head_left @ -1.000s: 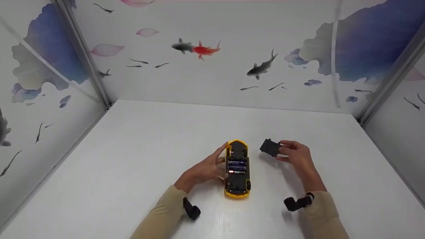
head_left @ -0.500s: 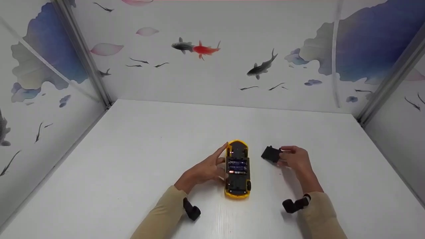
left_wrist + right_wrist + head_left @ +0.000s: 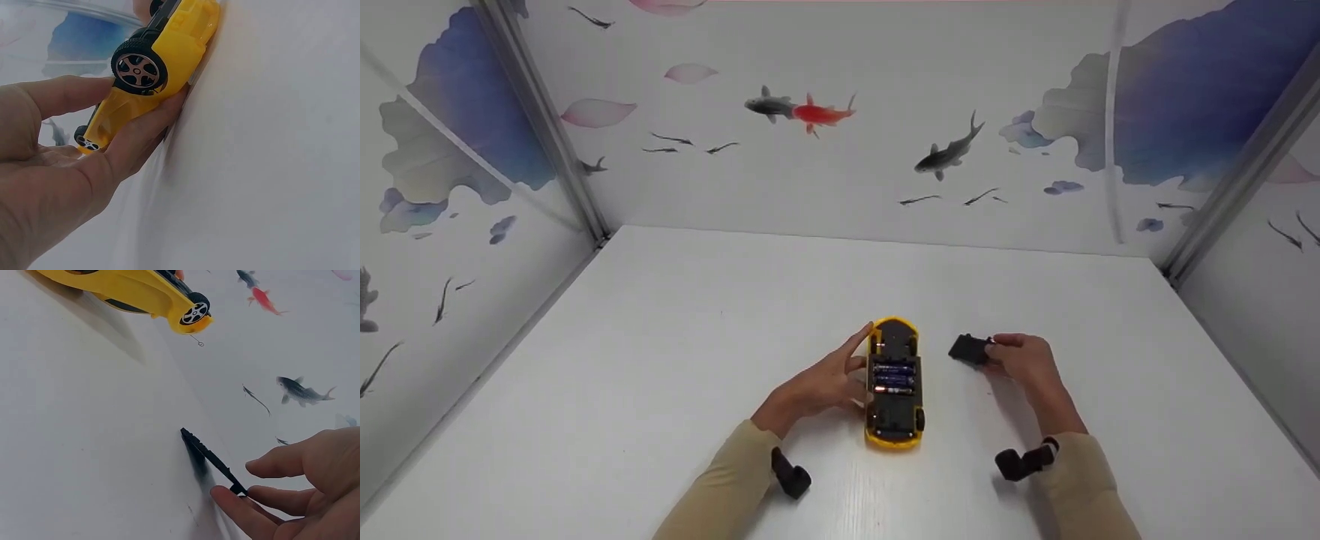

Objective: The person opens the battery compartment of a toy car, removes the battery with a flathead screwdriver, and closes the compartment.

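Observation:
A yellow toy car [image 3: 895, 415] lies upside down, its black underside facing up. In the underside's uncovered battery compartment sit several blue batteries [image 3: 893, 380], side by side. My left hand [image 3: 816, 388] grips the car's left side; in the left wrist view the thumb lies near a wheel [image 3: 138, 70] and the other fingers pass under the yellow body [image 3: 183, 36]. To the right of the car, my right hand [image 3: 1027, 361] pinches a black battery cover [image 3: 969, 349] by one end. The right wrist view shows this cover [image 3: 211, 458] tilted, its far end close over the table.
The white table [image 3: 720, 315] spreads around the hands. Behind it stands a white wall [image 3: 840, 195] painted with fish, and side walls with metal posts [image 3: 544, 120] close off left and right. Black wrist cameras [image 3: 791, 476] sit at both sleeves.
My right hand has come slightly down and nearer with the battery cover, which now appears more tilted. The left hand and the toy car have stayed in place.

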Demonstrator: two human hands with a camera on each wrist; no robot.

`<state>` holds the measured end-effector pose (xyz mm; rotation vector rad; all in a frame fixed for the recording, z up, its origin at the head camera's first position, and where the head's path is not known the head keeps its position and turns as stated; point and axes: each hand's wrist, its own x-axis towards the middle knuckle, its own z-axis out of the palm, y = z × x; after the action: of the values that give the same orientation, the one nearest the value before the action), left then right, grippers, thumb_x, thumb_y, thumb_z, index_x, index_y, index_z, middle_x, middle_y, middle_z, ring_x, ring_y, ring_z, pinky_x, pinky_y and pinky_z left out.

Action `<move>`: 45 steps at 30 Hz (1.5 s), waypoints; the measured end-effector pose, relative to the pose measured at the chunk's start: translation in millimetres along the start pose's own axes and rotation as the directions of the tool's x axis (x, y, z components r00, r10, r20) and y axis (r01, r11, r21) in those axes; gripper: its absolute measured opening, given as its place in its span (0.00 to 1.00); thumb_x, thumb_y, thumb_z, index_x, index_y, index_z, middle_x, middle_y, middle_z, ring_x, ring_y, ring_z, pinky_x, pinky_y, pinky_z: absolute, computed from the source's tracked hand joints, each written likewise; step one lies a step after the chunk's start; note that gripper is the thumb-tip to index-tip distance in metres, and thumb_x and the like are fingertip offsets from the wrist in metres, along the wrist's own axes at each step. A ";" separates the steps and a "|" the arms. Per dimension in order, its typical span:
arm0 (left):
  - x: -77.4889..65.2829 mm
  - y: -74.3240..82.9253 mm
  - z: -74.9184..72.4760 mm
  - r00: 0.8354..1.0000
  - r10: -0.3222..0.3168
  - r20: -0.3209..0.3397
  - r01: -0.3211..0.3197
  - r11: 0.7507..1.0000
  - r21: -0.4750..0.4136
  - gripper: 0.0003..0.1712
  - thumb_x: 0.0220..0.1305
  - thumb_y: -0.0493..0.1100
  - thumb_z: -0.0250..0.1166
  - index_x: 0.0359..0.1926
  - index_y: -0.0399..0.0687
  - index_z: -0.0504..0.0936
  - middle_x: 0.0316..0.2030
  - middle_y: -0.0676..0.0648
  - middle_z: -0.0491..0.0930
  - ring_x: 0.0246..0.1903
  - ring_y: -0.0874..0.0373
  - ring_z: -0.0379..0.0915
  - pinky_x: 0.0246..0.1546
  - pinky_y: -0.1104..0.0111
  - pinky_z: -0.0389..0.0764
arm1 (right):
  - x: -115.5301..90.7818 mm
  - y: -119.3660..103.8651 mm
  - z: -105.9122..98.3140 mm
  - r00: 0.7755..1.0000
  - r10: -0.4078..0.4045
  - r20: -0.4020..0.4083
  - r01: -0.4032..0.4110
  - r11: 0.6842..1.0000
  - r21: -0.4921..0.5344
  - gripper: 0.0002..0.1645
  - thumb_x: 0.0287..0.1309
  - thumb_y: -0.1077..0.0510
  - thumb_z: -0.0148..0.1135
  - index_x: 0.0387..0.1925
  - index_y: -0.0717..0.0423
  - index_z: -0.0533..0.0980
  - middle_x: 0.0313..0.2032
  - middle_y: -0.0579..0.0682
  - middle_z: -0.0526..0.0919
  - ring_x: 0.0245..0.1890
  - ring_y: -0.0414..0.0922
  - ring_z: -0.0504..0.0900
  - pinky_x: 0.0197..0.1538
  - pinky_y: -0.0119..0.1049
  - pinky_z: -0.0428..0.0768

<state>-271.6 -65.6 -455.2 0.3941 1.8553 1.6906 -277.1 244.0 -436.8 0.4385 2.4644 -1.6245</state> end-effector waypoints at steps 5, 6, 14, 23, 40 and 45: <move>-0.1 1.7 -0.1 1.000 -0.001 0.008 0.001 1.000 -0.008 0.66 0.51 0.23 0.59 0.79 0.77 0.39 0.76 0.38 0.58 0.66 0.41 0.70 0.55 0.48 0.82 | -4.1 -4.9 -5.8 1.000 0.001 0.025 0.000 0.999 -0.040 0.33 0.72 0.55 0.52 0.71 0.69 0.62 0.68 0.71 0.68 0.67 0.61 0.72 0.68 0.49 0.74; -0.1 1.7 -0.2 1.000 0.002 0.009 -0.001 1.000 -0.008 0.66 0.51 0.22 0.59 0.79 0.76 0.39 0.76 0.38 0.59 0.66 0.41 0.70 0.55 0.48 0.82 | -5.0 -6.6 -8.4 0.999 -0.010 0.032 0.011 0.998 -0.056 0.34 0.72 0.54 0.52 0.71 0.69 0.61 0.68 0.71 0.67 0.67 0.61 0.73 0.68 0.50 0.74; -1.6 0.7 -0.3 1.000 0.012 0.011 -0.012 1.000 0.004 0.66 0.51 0.20 0.57 0.79 0.75 0.38 0.75 0.39 0.60 0.64 0.41 0.73 0.53 0.47 0.83 | -7.0 -17.5 -30.2 0.989 -0.135 0.051 0.143 0.963 -0.228 0.30 0.73 0.52 0.53 0.67 0.67 0.67 0.66 0.69 0.70 0.63 0.62 0.74 0.62 0.44 0.80; -2.5 1.0 -0.3 1.000 0.004 -0.001 -0.004 1.000 0.014 0.65 0.51 0.22 0.57 0.79 0.75 0.39 0.77 0.38 0.56 0.66 0.40 0.70 0.55 0.48 0.83 | 4.4 -7.4 -48.1 0.982 -0.190 -0.012 0.165 0.883 -0.440 0.25 0.71 0.56 0.55 0.61 0.68 0.72 0.59 0.70 0.75 0.51 0.59 0.78 0.57 0.46 0.82; -1.2 0.9 2.8 1.000 -0.013 -0.018 0.013 1.000 0.002 0.65 0.51 0.22 0.59 0.79 0.76 0.41 0.76 0.39 0.59 0.67 0.39 0.70 0.56 0.45 0.81 | 16.8 -2.0 -50.4 0.996 -0.014 0.092 0.069 0.765 -0.640 0.44 0.62 0.53 0.65 0.65 0.81 0.58 0.54 0.76 0.72 0.41 0.56 0.79 0.36 0.40 0.87; -1.6 0.5 0.1 1.000 -0.005 -0.008 0.005 1.000 -0.014 0.66 0.51 0.21 0.57 0.79 0.76 0.40 0.74 0.39 0.62 0.64 0.42 0.73 0.55 0.46 0.82 | 16.9 -3.5 -46.8 0.996 -0.007 0.091 0.062 0.785 -0.616 0.41 0.62 0.58 0.64 0.63 0.83 0.59 0.54 0.77 0.71 0.44 0.59 0.80 0.35 0.40 0.88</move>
<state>-270.4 -66.4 -454.4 0.3771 1.8480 1.7029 -292.8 288.3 -420.0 0.2155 2.7464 -0.7204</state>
